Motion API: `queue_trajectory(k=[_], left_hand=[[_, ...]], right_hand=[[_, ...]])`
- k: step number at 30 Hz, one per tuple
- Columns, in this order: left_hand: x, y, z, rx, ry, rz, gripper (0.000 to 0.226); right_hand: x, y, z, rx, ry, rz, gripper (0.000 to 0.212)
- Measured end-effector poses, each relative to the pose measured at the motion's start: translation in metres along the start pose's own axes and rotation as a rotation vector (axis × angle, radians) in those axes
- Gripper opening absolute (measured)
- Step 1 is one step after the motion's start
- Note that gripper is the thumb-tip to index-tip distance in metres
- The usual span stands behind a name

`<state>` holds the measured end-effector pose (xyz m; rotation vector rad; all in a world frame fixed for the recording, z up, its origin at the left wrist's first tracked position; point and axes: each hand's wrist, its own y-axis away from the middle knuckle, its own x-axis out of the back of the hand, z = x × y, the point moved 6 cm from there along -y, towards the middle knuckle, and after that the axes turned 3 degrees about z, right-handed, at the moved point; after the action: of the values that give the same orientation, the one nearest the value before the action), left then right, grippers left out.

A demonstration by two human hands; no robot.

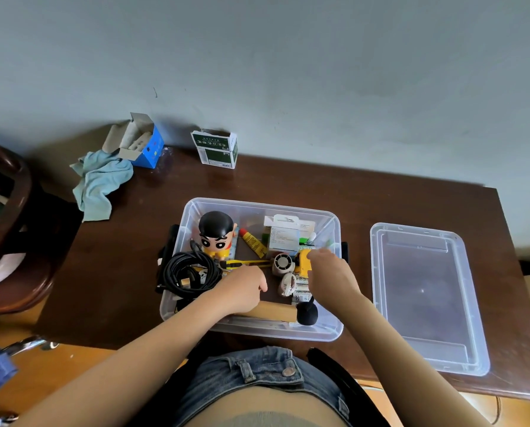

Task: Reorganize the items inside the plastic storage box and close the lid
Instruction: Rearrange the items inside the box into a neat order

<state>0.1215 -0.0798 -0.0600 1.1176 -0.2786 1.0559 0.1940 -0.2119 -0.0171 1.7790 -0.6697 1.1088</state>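
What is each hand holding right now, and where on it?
The right hand grips the yellow item in the storage box by its right end. The left hand hangs loosely curled near the yellow utility knife, apparently holding nothing.

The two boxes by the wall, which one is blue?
The blue box on the left, flaps open, beside the crumpled cloth. The other box is green and white.

Two fans [282,264], two cartons [216,149].

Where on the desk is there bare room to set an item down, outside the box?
Bare desk lies between the cloth and the storage box, behind the box up to the green carton, and at the far right corner. The lid fills the right side; inside the box is crowded.
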Motion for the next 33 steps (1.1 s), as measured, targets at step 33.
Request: queue_trajectory(k=[33], left_hand=[[0.021,0.022,0.022,-0.180,0.574,0.000,0.055]], right_hand=[[0.005,0.017,-0.004,0.021,-1.031,-0.177,0.041]])
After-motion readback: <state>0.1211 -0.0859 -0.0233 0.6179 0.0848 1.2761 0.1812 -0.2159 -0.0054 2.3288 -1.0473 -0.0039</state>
